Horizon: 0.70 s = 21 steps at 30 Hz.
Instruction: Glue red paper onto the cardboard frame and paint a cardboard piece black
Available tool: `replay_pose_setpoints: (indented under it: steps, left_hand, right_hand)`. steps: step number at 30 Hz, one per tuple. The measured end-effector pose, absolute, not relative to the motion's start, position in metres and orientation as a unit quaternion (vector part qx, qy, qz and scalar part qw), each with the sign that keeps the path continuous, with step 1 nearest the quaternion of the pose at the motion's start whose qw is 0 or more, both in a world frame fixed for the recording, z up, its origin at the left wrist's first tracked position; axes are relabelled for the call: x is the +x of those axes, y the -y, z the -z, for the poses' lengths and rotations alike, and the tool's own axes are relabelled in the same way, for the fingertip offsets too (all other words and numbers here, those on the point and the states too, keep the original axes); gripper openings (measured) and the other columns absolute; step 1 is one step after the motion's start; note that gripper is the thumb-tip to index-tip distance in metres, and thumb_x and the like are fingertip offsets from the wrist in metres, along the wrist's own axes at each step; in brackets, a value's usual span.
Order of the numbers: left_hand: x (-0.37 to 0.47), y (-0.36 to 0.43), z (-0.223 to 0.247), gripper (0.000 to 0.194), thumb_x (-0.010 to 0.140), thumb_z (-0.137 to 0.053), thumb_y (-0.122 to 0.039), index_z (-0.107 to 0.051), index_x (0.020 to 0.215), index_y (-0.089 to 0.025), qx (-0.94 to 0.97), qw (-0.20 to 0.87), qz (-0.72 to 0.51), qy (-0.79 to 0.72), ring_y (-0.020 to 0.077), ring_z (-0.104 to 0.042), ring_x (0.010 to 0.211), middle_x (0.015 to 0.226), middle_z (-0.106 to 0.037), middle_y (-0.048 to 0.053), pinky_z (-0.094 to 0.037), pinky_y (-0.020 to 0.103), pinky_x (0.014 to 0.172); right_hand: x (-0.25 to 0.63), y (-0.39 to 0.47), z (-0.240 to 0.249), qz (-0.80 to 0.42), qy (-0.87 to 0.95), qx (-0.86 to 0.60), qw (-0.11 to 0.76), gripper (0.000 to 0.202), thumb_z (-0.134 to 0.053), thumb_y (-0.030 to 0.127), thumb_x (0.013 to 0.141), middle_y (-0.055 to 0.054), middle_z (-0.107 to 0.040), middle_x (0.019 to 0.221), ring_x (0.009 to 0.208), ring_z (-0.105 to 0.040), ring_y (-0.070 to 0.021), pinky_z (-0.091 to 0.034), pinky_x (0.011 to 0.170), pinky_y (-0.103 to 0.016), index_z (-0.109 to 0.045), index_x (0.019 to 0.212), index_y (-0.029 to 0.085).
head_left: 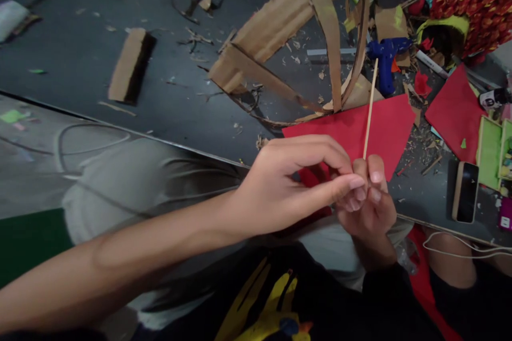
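A thin wooden stick (370, 109), like a skewer, points up and away from the fingers of my right hand (374, 205), which are closed around its lower end. My left hand (296, 176) reaches across from the left, its thumb and fingers pinched together against the right fingertips. What the left fingers hold there is hidden. Just beyond both hands, a red sheet (352, 122) of paper or foam lies on the dark table (188, 96). Behind it stands a curved frame of cardboard strips (276, 26).
A blue glue gun (386, 58) with a glue stick lies beside the frame. To the right are another red piece (458, 112), a phone (466, 192) and a green box (490, 152). A small cardboard block (127, 66) sits at left. Scraps litter the table.
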<state>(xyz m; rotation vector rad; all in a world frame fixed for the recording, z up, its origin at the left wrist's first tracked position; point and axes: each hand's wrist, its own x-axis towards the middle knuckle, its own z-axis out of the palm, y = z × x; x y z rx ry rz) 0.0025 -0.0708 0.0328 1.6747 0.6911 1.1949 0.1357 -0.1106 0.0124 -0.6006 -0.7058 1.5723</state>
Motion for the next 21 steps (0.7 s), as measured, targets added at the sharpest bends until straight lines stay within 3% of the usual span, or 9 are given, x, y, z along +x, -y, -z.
replay_pose_setpoints:
  steps: [14,21]
  left_hand:
    - [0.0028,0.0698,-0.0311,0.006,0.08,-0.061,-0.012,-0.062,0.084,-0.017,0.709,0.462,-0.476,-0.239,0.0121,-0.064,0.071,0.078,-0.068,0.004,-0.054,0.02,0.065]
    - [0.002,0.0697,-0.0307,0.008,0.08,-0.062,-0.011,-0.062,0.084,-0.017,0.707,0.467,-0.478,-0.23,0.0117,-0.064,0.073,0.079,-0.068,0.003,-0.054,0.021,0.068]
  right_hand:
    - [0.1397,0.1145,-0.0099,-0.644,0.353,-0.256,0.629,0.009,-0.054,0.022,0.081,0.009,-0.043,0.056,0.04,-0.035,-0.006,-0.035,0.039,-0.016,-0.048,0.079,0.028]
    - [0.1399,0.1123,-0.0135,-0.621,0.381,-0.298,0.617,0.028,-0.06,0.036,0.081,0.012,-0.044,0.052,0.032,-0.024,-0.0045,-0.033,0.034,-0.014,-0.037,0.068,0.026]
